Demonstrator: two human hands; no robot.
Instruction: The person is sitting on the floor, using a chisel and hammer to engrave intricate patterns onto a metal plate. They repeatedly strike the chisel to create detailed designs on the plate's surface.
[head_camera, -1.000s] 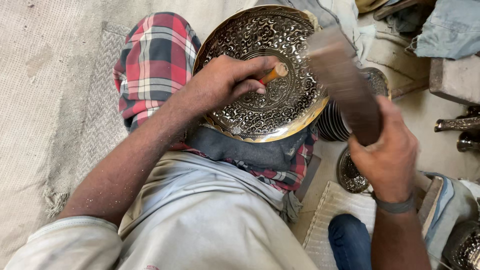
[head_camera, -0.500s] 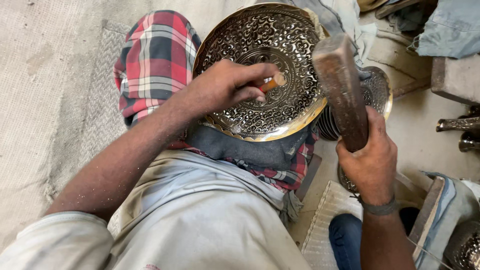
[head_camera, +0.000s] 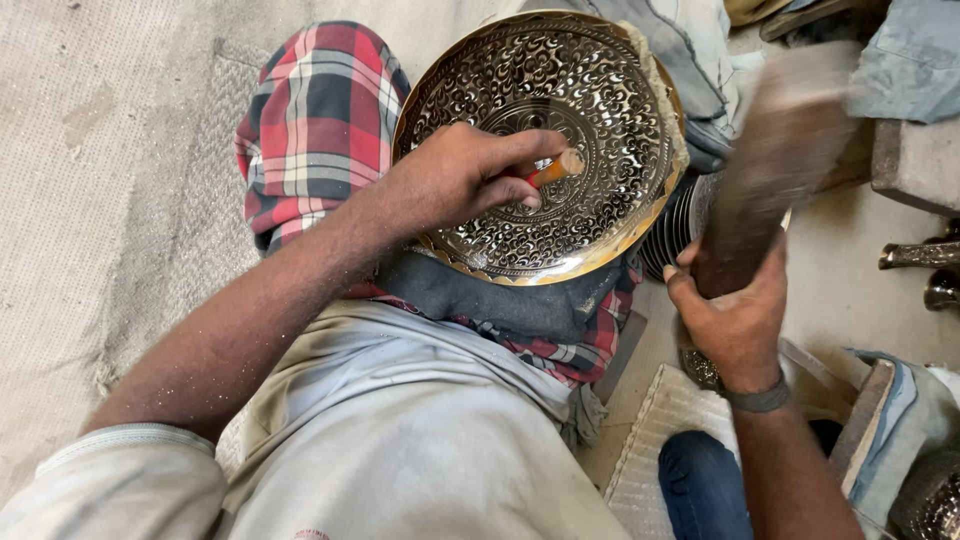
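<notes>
- round brass-coloured metal plate with dense engraved scrollwork: landmark for this entry; rests tilted on the person's raised knee, over a red, white and dark checked cloth and a dark grey fabric pad just below its lower rim.
- left hand: lies on the plate's centre-left, fingers curled tight around a short punch with an orange shaft and pale flat head; the head sticks out toward the plate's right half.
- right hand: just off the plate's lower right rim, fingers wrapped fully around the lower end of a dark brown wooden mallet-like block, which stands raised beside the plate's right edge.
- progress, as judged: pattern appears to cover nearly the whole visible face, centre medallion and outer band alike, so the work looks well advanced; what remains cannot be marked out, since no plain patch shows.
- hidden or unclear: the punch tip and the spot it meets are covered by the left hand; the block is motion-blurred, its head shape uncertain; the plate's lower left is masked by the wrist.
- stack of ribbed metal discs: wedged behind the plate's right rim, mostly hidden.
- cut off: dark metal pieces at the right edge, well apart from the plate, unidentifiable.
</notes>
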